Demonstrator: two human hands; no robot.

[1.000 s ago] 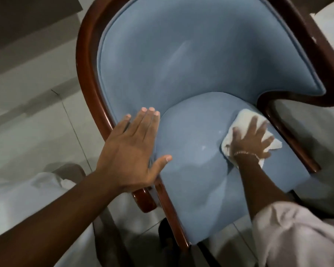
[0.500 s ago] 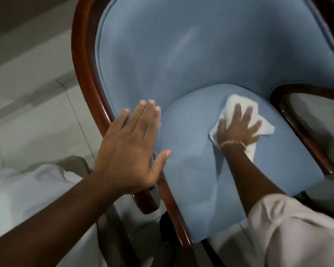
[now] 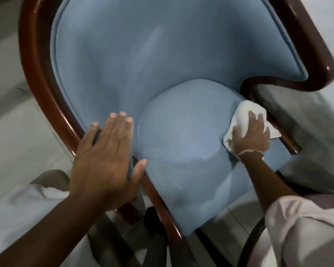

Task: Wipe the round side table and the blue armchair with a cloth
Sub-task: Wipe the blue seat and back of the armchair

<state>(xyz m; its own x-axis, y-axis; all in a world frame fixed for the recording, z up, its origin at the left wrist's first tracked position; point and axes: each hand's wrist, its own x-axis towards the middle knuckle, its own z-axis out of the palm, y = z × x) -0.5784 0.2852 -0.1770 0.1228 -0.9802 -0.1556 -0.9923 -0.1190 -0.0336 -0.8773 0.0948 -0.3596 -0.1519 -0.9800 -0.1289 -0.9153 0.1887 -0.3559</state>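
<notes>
The blue armchair with a dark wooden frame fills the view from above. My right hand presses a white cloth flat against the far right edge of the blue seat cushion, close to the wooden armrest. My left hand lies flat, fingers together, on the left side of the chair where the upholstery meets the wooden rail. The round side table is out of view.
Pale tiled floor lies left of the chair. White fabric sits at the lower left. A light sleeve covers my right upper arm at the lower right. A chair leg shows below my left hand.
My right hand has slid the cloth rightward across the seat cushion toward the right armrest. My left hand has stayed on the chair's left side. The camera view has shifted.
</notes>
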